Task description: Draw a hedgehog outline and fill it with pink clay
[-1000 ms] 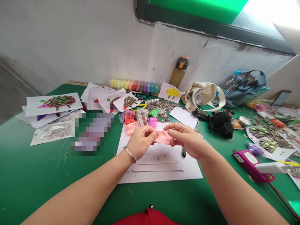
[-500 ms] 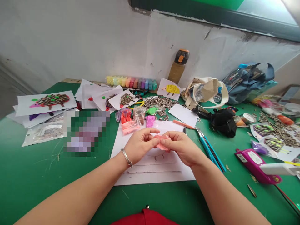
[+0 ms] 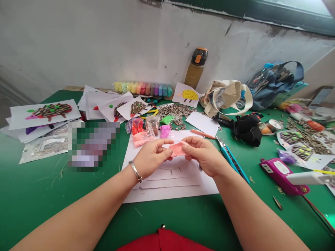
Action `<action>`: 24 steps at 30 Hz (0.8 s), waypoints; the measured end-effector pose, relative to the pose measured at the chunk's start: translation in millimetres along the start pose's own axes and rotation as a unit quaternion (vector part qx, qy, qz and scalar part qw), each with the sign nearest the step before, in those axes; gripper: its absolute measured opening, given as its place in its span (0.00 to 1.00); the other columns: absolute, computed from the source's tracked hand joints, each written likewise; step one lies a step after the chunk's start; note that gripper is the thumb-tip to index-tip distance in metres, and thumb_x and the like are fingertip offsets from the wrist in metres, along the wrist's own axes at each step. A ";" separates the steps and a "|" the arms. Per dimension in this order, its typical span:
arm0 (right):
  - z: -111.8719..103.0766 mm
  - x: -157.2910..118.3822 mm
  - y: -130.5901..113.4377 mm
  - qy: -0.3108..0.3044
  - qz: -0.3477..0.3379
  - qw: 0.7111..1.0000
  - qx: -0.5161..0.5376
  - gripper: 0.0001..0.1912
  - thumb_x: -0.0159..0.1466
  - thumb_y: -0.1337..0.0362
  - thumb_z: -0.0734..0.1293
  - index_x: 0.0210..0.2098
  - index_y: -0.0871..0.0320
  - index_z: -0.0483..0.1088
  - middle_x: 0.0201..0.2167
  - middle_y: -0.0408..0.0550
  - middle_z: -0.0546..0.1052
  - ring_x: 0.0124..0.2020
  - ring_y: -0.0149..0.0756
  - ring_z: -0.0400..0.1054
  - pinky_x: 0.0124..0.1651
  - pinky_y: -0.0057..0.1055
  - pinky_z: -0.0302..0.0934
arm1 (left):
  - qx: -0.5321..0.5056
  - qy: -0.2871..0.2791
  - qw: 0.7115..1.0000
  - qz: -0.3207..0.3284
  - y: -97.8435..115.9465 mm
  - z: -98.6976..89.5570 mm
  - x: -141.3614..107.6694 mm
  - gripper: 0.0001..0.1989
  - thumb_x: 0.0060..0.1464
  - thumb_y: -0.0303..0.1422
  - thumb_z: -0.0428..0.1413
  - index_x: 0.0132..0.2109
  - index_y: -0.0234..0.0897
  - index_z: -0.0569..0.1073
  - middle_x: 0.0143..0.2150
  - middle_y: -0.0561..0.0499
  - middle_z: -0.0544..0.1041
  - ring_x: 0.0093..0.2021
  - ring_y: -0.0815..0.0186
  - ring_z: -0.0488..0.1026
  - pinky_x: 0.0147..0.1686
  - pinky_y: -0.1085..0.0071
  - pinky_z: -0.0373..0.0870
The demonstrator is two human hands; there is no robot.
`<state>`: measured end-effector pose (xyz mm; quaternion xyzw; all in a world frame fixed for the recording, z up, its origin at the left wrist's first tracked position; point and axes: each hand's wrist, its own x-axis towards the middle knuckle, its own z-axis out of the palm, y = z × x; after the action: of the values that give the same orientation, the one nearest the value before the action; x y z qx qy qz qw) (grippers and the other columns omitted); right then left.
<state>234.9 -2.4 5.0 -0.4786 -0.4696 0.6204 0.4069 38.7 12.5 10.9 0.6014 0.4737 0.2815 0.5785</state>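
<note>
- The work in hand looks like thinning and shaping pink clay (image 3: 177,149) — a flat, uneven piece held in the air above the white sheet (image 3: 167,195), towards the near edge of the green surface (image 3: 39,188).
- Left hand (image 3: 154,155): thumb and lower fingers pinched on the clay's left end, index finger raised clear.
- Right hand (image 3: 205,153): clamped on the other end, thumb across the top.
- The next move seems to call for light, even pressure; clay this thin could tear.
- Beneath, the pencilled curve (image 3: 170,169) is partly hidden by the hands.
- Along the sheet's far edge, clay packets (image 3: 142,138) crowd together, seeds (image 3: 176,110) heaped behind.
- A blue cutter (image 3: 232,160) lies close past the sheet's right edge — the likeliest snag for the right forearm.
</note>
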 end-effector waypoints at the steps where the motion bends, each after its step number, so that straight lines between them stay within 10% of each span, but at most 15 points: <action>1: 1.0 0.1 0.1 0.007 -0.007 1.000 -0.018 0.12 0.58 0.56 0.70 0.36 0.58 0.71 0.28 0.42 0.73 0.27 0.28 0.62 0.32 0.29 0.58 | 0.022 -0.003 1.000 -0.007 0.5 0.2 -0.7 0.22 0.55 0.37 0.56 0.56 0.33 0.69 0.33 0.48 0.81 0.36 0.61 0.79 0.39 0.68 0.74; 10: 7.7 -2.3 -1.5 0.006 -0.003 0.995 -0.103 0.09 0.60 0.57 0.67 0.34 0.57 0.71 0.28 0.43 0.75 0.30 0.32 0.67 0.32 0.27 0.60 | 0.361 0.060 0.930 0.023 24.7 -28.3 -17.1 0.21 0.56 0.42 0.51 0.54 0.42 0.74 0.46 0.52 0.80 0.45 0.58 0.77 0.46 0.63 0.70; 15: 18.2 -1.1 2.0 -0.043 0.030 0.992 -0.117 0.10 0.61 0.58 0.66 0.35 0.58 0.71 0.28 0.44 0.76 0.30 0.32 0.68 0.30 0.27 0.60 | 0.369 0.130 0.918 0.065 24.4 -45.6 -22.9 0.18 0.57 0.43 0.51 0.49 0.43 0.77 0.49 0.56 0.79 0.49 0.61 0.75 0.48 0.68 0.68; 24: 27.7 4.6 3.8 -0.012 0.041 0.971 -0.237 0.10 0.61 0.57 0.64 0.31 0.56 0.72 0.24 0.40 0.72 0.25 0.30 0.63 0.27 0.26 0.57 | 0.462 0.014 0.880 0.111 10.2 -33.7 -16.0 0.12 0.59 0.34 0.50 0.42 0.43 0.78 0.40 0.57 0.81 0.40 0.63 0.76 0.38 0.69 0.66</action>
<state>206.7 -4.3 3.1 -0.5727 -0.5879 0.5133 0.2508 5.0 13.9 29.9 0.8449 0.4886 0.1011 0.1929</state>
